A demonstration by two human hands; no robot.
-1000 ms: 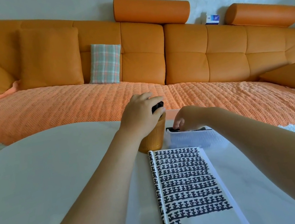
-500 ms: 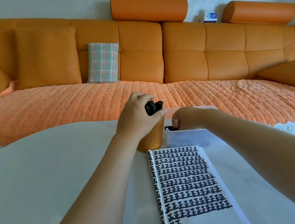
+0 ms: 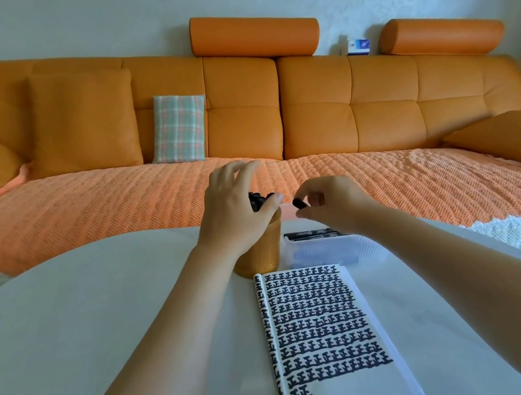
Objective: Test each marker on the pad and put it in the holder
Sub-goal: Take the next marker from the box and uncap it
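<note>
Right hand [image 3: 333,203] in a pinch on a black marker [image 3: 298,203] — left hand [image 3: 235,210] loosely round the holder [image 3: 258,253]

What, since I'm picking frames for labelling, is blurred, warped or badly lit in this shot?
Head view: the wide lens bows the orange sofa and the white table edge; motion smears the left hand at its fingers and slightly softens the right hand pinching a black marker; the writing pad characters read sharp; light is soft and even, with no glare or hard shadows.
</note>
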